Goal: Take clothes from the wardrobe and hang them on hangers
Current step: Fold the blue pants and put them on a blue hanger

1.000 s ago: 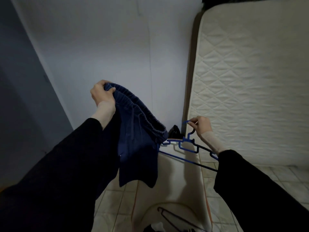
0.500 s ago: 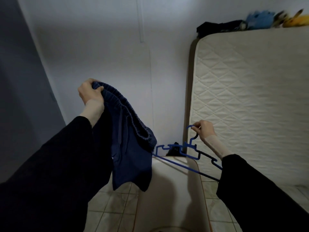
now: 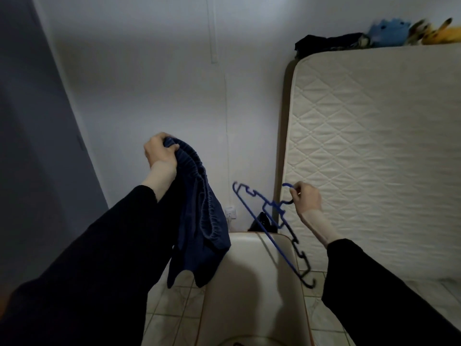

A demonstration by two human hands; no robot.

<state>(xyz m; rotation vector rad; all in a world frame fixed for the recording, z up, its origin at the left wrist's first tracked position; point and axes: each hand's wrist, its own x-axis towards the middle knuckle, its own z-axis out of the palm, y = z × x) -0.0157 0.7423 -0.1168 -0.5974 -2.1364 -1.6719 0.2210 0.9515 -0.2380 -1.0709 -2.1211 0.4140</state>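
My left hand (image 3: 159,152) grips the elastic waistband of dark blue shorts (image 3: 202,221), which hang down beside my forearm in the middle of the view. To their right, my right hand (image 3: 306,198) pinches the hook of a blue plastic hanger (image 3: 272,226). The hanger tilts steeply, its far end up at the left and its near end low by my right sleeve. Hanger and shorts are apart, with a gap between them.
A quilted white mattress (image 3: 374,158) leans upright against the wall at the right, with dark clothes (image 3: 326,44) and soft toys (image 3: 409,31) on its top edge. A cream surface (image 3: 249,283) lies below my hands over a tiled floor (image 3: 169,318). A dark panel (image 3: 37,146) fills the left.
The view has tipped upward, showing the mattress top. The hanger has swung from nearly level to steeply tilted, and the gap between it and the shorts has widened.
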